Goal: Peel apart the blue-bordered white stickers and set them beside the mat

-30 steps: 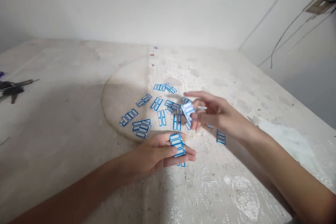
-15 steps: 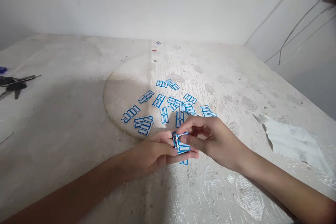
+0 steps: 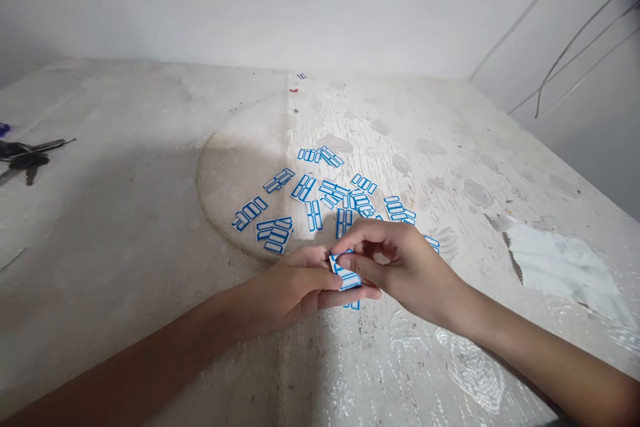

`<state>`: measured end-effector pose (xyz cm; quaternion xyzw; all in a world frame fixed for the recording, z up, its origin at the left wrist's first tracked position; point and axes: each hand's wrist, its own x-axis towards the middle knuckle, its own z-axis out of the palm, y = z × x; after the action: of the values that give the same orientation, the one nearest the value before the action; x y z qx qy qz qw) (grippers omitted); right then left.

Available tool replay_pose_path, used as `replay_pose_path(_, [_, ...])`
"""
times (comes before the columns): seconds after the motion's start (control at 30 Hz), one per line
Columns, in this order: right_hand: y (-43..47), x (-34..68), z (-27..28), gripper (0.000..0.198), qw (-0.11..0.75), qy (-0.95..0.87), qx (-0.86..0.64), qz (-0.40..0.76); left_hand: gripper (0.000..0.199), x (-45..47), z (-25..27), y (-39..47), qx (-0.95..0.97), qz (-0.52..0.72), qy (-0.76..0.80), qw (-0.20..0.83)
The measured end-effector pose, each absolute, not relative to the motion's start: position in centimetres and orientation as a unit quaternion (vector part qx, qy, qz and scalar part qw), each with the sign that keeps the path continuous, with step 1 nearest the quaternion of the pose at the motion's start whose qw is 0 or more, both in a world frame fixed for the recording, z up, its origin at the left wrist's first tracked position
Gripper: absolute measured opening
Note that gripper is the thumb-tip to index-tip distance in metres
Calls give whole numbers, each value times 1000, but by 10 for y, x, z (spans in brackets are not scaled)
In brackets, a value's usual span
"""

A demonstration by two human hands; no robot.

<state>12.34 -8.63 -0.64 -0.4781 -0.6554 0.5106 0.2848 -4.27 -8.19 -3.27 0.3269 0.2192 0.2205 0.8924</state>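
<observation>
Between my two hands sits a small stack of white cards with blue printed outlines (image 3: 349, 279). My left hand (image 3: 305, 283) supports the stack from below, its thumb lying on the near left edge. From the right, my right hand (image 3: 395, 257) pinches the top of the stack with thumb and forefinger. Several similar cards lie scattered on the table beyond, among them a single card (image 3: 314, 215), an overlapping pair (image 3: 278, 235) and a far cluster (image 3: 320, 155). Part of another card (image 3: 353, 305) shows just below my left fingers.
Dark keys (image 3: 29, 159) lie at the left of the worn pale table (image 3: 125, 267). A torn whitish sheet (image 3: 565, 267) is at the right. A tiny red scrap (image 3: 293, 90) lies near the back wall (image 3: 280, 7), and loose wires (image 3: 555, 60) hang at the upper right.
The cards between my hands have come together into a neater stack, with the top card's tilt changed. Both hands stay nearly in place. The view has shifted slightly.
</observation>
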Motion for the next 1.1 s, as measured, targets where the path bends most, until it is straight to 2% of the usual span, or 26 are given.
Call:
replay_pose_path(0.2, [-87,122,-11,17,285,-699,-485,441,33,-42,-30,-83,342,228,214,886])
replay_pose_path(0.5, [-86,126,-11,14,284,-705,-476,441,33,-43,-34,-82,356,231,183,887])
replay_pose_path(0.7, [-81,131,-7,12,239,-715,-470,459,25,-45,-35,-82,358,204,240,879])
replay_pose_path(0.83, [-81,138,-3,32,201,-757,-413,464,23,-46,-34,-82,360,193,255,877])
replay_pose_path(0.9, [-84,138,0,36,188,-790,-399,426,22,-47,-34,-82,367,187,271,870])
replay_pose_path(1.0, [-89,136,9,24,207,-809,-412,363,23,-48,-32,-84,408,176,298,845])
replay_pose_path(1.1, [-98,134,20,12,238,-792,-425,368,31,-47,-25,-93,459,194,300,813])
